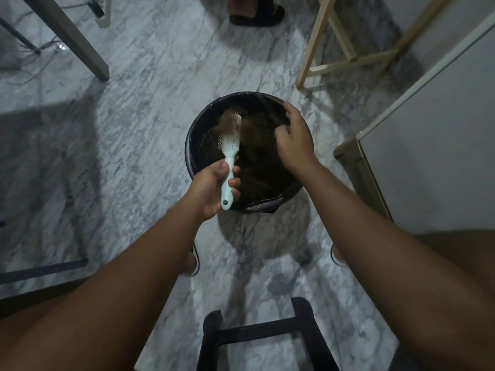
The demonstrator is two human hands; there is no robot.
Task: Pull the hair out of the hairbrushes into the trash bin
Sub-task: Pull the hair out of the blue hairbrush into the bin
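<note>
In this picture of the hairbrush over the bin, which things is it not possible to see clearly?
Head view only:
- Right hand: its fingers curl downward, so whether they hold hair is hidden.
- Trash bin contents: too dark to make out.
- Hairbrush bristles: seen edge-on, with a hair clump at the tip; the amount left is unclear.
- Sandalled foot: cut by the top edge.

The left hand grips a pale hairbrush over the black bin — brown hair clings to its bristles — while the right hand hangs, fingers curled, above the far rim.

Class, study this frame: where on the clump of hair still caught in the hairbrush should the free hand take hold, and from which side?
Pinch the clump of hair at its loose outer edge, from the bristle side, pulling away from the hairbrush, since it bulges there.
</note>
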